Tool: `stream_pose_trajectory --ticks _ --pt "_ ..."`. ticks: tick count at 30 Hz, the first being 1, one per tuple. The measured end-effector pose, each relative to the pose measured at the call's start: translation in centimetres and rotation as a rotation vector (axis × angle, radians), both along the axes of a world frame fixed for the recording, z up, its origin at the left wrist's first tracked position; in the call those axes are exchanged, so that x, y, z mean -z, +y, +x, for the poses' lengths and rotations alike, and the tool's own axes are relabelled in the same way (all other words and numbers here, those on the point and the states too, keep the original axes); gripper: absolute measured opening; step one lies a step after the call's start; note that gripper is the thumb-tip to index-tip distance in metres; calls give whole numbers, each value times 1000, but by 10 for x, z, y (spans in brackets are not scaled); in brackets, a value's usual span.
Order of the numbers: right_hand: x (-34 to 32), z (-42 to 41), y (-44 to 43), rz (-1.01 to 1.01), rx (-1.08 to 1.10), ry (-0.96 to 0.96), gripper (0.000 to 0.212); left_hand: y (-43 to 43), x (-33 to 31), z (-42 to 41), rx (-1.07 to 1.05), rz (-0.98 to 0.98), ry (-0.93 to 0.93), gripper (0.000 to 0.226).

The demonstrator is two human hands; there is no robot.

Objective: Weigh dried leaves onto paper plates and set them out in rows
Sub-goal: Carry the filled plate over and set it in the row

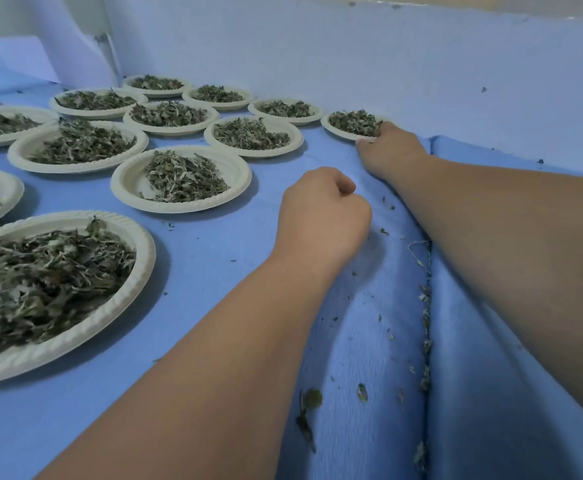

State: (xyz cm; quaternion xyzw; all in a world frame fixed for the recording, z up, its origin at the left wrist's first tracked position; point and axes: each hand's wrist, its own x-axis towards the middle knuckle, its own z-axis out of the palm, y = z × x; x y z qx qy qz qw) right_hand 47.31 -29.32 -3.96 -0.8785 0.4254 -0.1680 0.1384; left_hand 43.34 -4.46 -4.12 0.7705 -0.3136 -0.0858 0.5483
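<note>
Your right hand [392, 150] pinches the near rim of a paper plate [331, 130] w/ dried leaves [354, 122], fingers curled over the edge, at approx. 1 o'clock, close to the blue wall [387, 64]. Your left hand [324, 216] is a fist at centre, above the blue cloth [214, 271], holding nothing I can see. More filled plates [137, 258] stand in rows from 9 to 12 o'clock. Leaf crumbs [425, 341] lie in the cloth fold at 5 o'clock.

A cream paper plate [331, 129] heaped with grey-green dried leaves [354, 122] lies flat on the surface, its near rim gripped by the right hand [392, 150]. The other plates [124, 188], all filled alike, stand in slanting rows left of both hands, none touching the left hand [321, 209].
</note>
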Motion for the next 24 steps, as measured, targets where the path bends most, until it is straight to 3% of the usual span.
stream_pose_trajectory --ticks 6,10,15,18,21,24 --pt "2 -2 8 78 41 -7 82 -3 4 1 24 13 1 27" --pt "3 -18 20 80 69 38 82 -4 3 2 20 44 -46 30" --pt "-12 -59 71 -105 -199 427 50 -5 0 -4 17 142 -178 34" --pt "-41 -92 122 -170 -358 528 28 -4 -6 -14 18 226 -247 37" --pt "-53 -133 148 4 -355 414 20 5 -13 -46 12 228 -232 42" --pt "-50 -197 165 181 -266 57 27 8 -22 -99 53 155 -246 37"
